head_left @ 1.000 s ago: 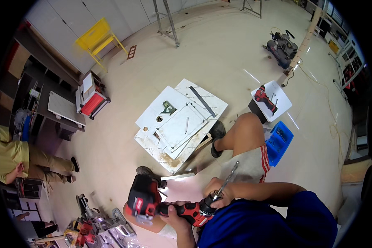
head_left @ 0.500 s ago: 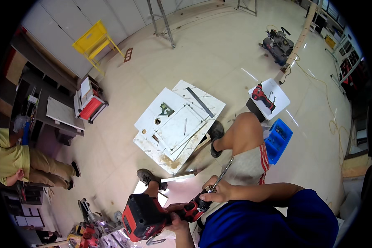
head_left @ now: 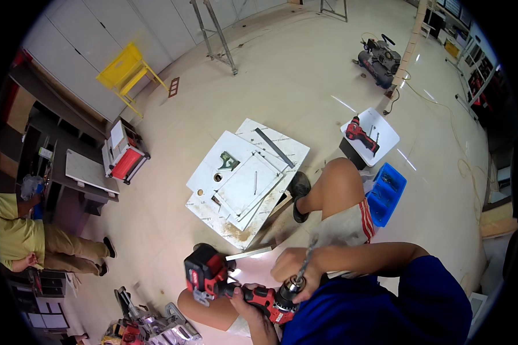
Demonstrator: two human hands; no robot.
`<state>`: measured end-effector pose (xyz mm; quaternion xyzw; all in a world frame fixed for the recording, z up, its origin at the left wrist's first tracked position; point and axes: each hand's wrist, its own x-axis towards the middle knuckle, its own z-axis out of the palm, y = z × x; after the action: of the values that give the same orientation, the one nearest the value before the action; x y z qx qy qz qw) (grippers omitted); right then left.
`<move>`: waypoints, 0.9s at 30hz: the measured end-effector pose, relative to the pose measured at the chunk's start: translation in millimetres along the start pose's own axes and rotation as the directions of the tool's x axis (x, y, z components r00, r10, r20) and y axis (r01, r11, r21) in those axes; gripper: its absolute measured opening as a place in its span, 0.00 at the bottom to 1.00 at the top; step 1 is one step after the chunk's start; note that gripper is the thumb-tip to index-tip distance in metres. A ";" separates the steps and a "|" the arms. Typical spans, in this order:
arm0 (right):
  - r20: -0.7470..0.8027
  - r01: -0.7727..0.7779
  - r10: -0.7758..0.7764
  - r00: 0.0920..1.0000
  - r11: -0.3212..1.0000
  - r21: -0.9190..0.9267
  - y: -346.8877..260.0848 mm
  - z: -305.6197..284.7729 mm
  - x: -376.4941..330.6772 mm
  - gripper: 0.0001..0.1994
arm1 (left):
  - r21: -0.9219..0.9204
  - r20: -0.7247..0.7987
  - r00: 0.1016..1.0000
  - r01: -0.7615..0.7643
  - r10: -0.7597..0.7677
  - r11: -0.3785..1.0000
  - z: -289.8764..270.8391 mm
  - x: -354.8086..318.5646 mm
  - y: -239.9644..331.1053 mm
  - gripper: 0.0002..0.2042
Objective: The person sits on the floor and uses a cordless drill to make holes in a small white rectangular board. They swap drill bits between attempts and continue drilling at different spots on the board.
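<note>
A red and black cordless drill (head_left: 263,299) lies across my lap, its battery pack (head_left: 203,275) toward the left. My left hand (head_left: 245,307) is wrapped round the grip. At the other end my right hand (head_left: 298,269) closes round the drill's chuck (head_left: 292,289). A long spiral drill bit (head_left: 309,256) sticks up from the chuck, blurred near its tip. In front of me, white boards (head_left: 244,190) lie stacked at an angle on a low support. On them rest a green-headed square (head_left: 228,161), a dark metal ruler (head_left: 274,147) and a pen (head_left: 255,183).
To the right, a white tray (head_left: 385,129) bears a second red drill (head_left: 361,135), beside a blue parts bin (head_left: 385,195). Farther off stand a compressor (head_left: 379,60), a yellow chair (head_left: 124,69) and a ladder (head_left: 216,34). Power tools (head_left: 149,319) lie at lower left; a person (head_left: 34,236) stands at left.
The drill has turned and shifted right, its battery rising. The bit now points more upright. My right hand has moved slightly right and down on the chuck.
</note>
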<state>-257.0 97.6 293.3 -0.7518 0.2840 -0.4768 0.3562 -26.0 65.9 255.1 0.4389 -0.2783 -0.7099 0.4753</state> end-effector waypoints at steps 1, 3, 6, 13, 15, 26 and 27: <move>-0.056 -0.077 0.076 0.996 0.997 -0.011 4.4 0.3 -12.6 0.22 | 0.009 -0.008 1.000 -0.029 0.029 1.000 -12.3 4.0 -4.0 0.17; -0.159 -0.364 0.368 0.916 0.930 0.055 19.6 -0.5 -44.0 0.21 | 0.026 -0.064 0.990 -0.123 0.124 0.992 -15.8 6.1 -5.9 0.19; -0.252 -0.656 0.698 0.670 0.716 0.239 26.3 13.8 -69.1 0.16 | 0.031 -0.132 0.970 -0.199 0.202 0.979 -9.5 10.7 6.9 0.20; -0.277 -0.304 0.570 0.773 0.716 0.628 7.3 56.8 -15.2 0.28 | -0.105 -0.102 0.987 -0.136 0.126 0.985 8.3 2.4 26.7 0.18; -0.262 -0.571 0.798 0.542 0.579 0.582 83.0 68.9 -62.7 0.30 | -0.253 -0.087 0.996 -0.056 0.035 0.966 12.6 0.3 34.2 0.17; -0.160 -0.239 0.365 0.917 0.826 0.510 15.0 45.2 1.5 0.40 | -0.272 -0.080 0.996 0.017 -0.040 0.962 7.9 -11.3 26.9 0.14; -0.195 -0.318 0.506 0.840 0.751 0.579 39.1 54.4 -19.3 0.36 | -0.277 -0.090 0.995 0.017 -0.044 0.961 10.2 -11.0 28.4 0.13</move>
<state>-217.9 104.0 236.0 -0.4484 0.3610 -0.5656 0.5905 -21.0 64.6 286.9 0.4059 -0.1470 -0.7273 0.5335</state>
